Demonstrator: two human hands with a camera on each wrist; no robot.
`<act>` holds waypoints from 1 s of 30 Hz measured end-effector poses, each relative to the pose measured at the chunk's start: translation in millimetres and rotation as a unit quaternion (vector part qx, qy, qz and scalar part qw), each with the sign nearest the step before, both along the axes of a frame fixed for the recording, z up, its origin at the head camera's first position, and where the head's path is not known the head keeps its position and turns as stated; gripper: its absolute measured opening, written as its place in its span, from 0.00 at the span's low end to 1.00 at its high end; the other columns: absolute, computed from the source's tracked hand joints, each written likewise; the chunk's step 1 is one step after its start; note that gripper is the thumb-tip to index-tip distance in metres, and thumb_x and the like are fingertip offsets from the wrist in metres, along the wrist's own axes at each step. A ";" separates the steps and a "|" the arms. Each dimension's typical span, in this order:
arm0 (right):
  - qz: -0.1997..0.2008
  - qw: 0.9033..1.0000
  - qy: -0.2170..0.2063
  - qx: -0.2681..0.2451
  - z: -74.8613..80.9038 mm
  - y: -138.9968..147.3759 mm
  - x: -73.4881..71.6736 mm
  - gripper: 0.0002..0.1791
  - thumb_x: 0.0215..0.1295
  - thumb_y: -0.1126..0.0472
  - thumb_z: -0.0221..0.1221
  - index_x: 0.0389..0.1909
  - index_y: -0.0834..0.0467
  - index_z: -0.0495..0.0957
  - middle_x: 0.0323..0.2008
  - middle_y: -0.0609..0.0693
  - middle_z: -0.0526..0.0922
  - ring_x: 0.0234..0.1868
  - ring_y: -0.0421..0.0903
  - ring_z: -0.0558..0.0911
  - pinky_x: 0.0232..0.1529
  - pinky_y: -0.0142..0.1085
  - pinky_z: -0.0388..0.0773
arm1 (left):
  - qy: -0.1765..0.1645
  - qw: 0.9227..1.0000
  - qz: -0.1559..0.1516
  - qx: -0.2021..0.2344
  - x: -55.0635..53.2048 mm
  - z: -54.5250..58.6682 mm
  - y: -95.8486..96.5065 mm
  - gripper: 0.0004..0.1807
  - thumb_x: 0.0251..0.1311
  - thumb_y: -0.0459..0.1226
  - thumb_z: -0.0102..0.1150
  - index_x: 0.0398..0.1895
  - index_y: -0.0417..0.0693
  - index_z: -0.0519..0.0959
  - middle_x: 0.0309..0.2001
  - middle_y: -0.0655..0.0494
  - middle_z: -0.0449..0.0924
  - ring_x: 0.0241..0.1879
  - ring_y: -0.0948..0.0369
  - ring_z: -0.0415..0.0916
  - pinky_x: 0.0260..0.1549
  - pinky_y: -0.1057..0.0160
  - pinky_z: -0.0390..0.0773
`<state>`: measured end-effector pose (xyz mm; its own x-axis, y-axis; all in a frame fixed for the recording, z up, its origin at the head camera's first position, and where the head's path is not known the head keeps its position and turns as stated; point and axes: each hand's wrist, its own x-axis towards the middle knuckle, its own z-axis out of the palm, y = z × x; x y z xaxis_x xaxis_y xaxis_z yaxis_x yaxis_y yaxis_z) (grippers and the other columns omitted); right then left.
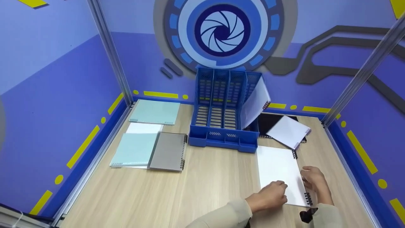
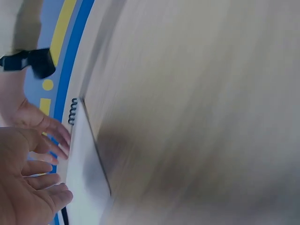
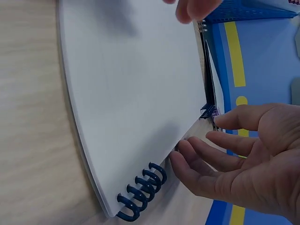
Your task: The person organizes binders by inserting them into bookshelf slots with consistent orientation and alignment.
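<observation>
A white spiral notebook (image 1: 278,172) with black rings lies on the right of the table, its bound edge facing right. Above its front part hovers my left hand (image 1: 270,195), fingers loosely bent and holding nothing; the left wrist view shows this hand (image 2: 35,180) beside the white page. My right hand (image 1: 314,179) is at the bound edge, between the two groups of rings. In the right wrist view its fingertips (image 3: 176,161) are right at that edge, thumb apart from the page, with nothing gripped.
Behind stands a blue file rack (image 1: 224,136) with a white notebook (image 1: 257,103) leaning in its right slot. A smaller white notebook (image 1: 288,131) overlaps a black one (image 1: 269,122). At left lie mint notebooks (image 1: 155,111) and a grey notebook (image 1: 167,151). Metal posts (image 1: 110,50) flank the table.
</observation>
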<state>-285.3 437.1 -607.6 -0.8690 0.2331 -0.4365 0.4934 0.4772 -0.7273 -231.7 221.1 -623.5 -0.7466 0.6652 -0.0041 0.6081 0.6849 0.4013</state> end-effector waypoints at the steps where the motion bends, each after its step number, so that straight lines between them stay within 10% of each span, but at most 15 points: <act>1: 0.000 1.000 -0.005 -0.009 -0.1 1.3 -0.4 0.35 0.72 0.64 0.46 0.73 0.78 0.50 0.39 0.61 0.79 0.34 0.46 0.79 0.37 0.38 0.81 | -0.006 1.000 0.009 -0.007 1.7 -1.3 3.5 0.23 0.67 0.44 0.60 0.64 0.48 0.77 0.66 0.57 0.74 0.66 0.64 0.71 0.62 0.68 0.70; 18: 0.042 0.995 -0.020 -0.089 -1.3 0.4 5.5 0.28 0.76 0.65 0.50 0.68 0.80 0.59 0.32 0.53 0.83 0.32 0.42 0.81 0.37 0.37 0.83 | -0.008 0.973 0.162 -0.162 25.9 -6.0 40.2 0.50 0.52 0.79 0.49 0.70 0.61 0.71 0.72 0.65 0.64 0.72 0.56 0.61 0.65 0.44 0.65; 24: 0.052 0.993 -0.004 -0.104 1.8 0.0 10.5 0.09 0.76 0.67 0.51 0.45 0.71 0.74 0.22 0.47 0.77 0.24 0.40 0.75 0.32 0.36 0.80 | -0.018 0.970 0.167 -0.174 30.4 -4.4 42.9 0.53 0.49 0.82 0.45 0.73 0.62 0.68 0.74 0.61 0.62 0.73 0.53 0.60 0.64 0.41 0.65; 30: 0.047 0.995 -0.009 -0.090 3.3 -0.6 13.2 0.06 0.75 0.68 0.50 0.42 0.68 0.74 0.27 0.49 0.78 0.27 0.42 0.77 0.33 0.37 0.81 | -0.015 0.972 0.167 -0.167 31.5 -5.6 43.1 0.50 0.50 0.80 0.47 0.72 0.66 0.68 0.74 0.59 0.63 0.73 0.51 0.61 0.64 0.42 0.66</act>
<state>-272.1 436.5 -604.3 -0.8750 0.0675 -0.4794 0.4662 0.3844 -0.7968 -200.2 264.2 -629.1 -0.9169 0.3439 -0.2025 0.3213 0.9371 0.1365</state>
